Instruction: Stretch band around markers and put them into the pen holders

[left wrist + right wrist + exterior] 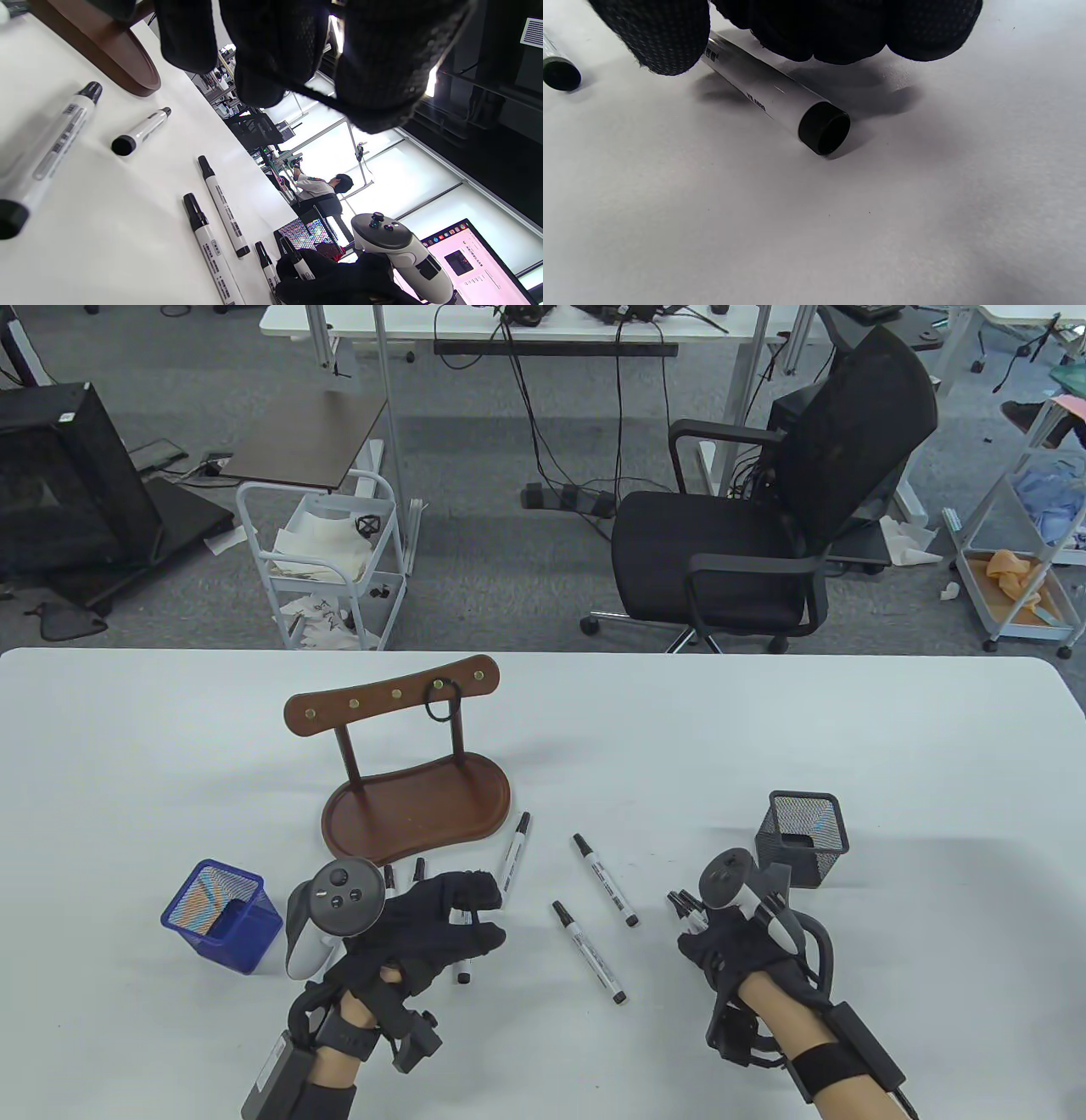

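Left hand (424,920): over the table's near left, just in front of the stand; its fingers are spread and a thin black band (314,95) runs taut across the fingertips (258,84) in the left wrist view. It stretches the band and grips no marker.
Right hand (721,937): curled around a bunch of markers (687,909), whose black ends stick out towards the far left, just beside the black holder. In the right wrist view one barrel (780,101) juts from under the fingers, low over the table.
Loose markers: three lie between the hands, one (514,857) by the stand's base, one (605,880) right of it, one (590,952) nearer the person. More lie partly hidden under the left hand.
Blue holder (222,916): mesh, on the near left, beside the left hand.
Black holder (802,836): mesh, far side of the right hand.
Stand (407,780): brown wood, with a tray base and a hook rail; a second band (443,702) hangs on one hook.
Table (848,729): white.
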A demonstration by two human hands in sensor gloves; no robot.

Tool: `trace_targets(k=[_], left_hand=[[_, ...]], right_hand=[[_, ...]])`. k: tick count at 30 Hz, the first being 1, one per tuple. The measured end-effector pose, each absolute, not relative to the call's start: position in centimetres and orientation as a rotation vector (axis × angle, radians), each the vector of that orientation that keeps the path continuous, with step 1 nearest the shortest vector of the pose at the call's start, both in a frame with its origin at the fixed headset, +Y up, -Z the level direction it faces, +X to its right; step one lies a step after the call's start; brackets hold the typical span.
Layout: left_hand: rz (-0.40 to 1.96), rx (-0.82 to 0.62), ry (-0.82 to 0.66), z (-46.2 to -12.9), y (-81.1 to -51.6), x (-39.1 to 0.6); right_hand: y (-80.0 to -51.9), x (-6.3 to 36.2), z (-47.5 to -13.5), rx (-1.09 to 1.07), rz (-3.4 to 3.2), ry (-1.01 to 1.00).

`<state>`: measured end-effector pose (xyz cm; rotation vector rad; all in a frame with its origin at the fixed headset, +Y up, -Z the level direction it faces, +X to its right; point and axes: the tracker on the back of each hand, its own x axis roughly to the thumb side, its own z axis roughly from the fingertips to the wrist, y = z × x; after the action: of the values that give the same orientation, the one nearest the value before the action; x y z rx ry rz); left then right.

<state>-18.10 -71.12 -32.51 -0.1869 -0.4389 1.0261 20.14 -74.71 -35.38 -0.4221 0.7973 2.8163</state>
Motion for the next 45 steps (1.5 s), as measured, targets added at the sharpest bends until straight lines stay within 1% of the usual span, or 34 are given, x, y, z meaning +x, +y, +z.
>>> trace_targets(k=[2, 4, 13, 17, 31, 45], left_hand=[[1.027, -0.186, -0.438, -32.5, -71.1, -18.1], [1.027, -0.186, -0.437, -32.5, -71.1, -18.1], [1.029, -0.184, -0.433, -32.5, -71.1, -18.2], [1.032, -0.183, -0.433, -32.5, -71.1, -18.3], [1.032, -0.185, -0.436, -32.5, -71.0, -18.4], [1.032, -0.186, -0.432, -32.5, -71.0, -18.4]], right_hand=[[-75.0, 20.0, -35.4, -0.424, 2.817, 0.826], [-75.0, 19.9, -35.4, -0.428, 2.835, 0.814], [-74.9, 19.1, -35.5, -0.478, 2.858, 0.87], [-74.9, 18.5, -35.4, -0.515, 2.883, 0.845], [-75.1, 17.0, -35.7, -0.473, 2.977, 0.853], [-72.9, 16.6, -37.0, -0.395, 2.807, 0.924]])
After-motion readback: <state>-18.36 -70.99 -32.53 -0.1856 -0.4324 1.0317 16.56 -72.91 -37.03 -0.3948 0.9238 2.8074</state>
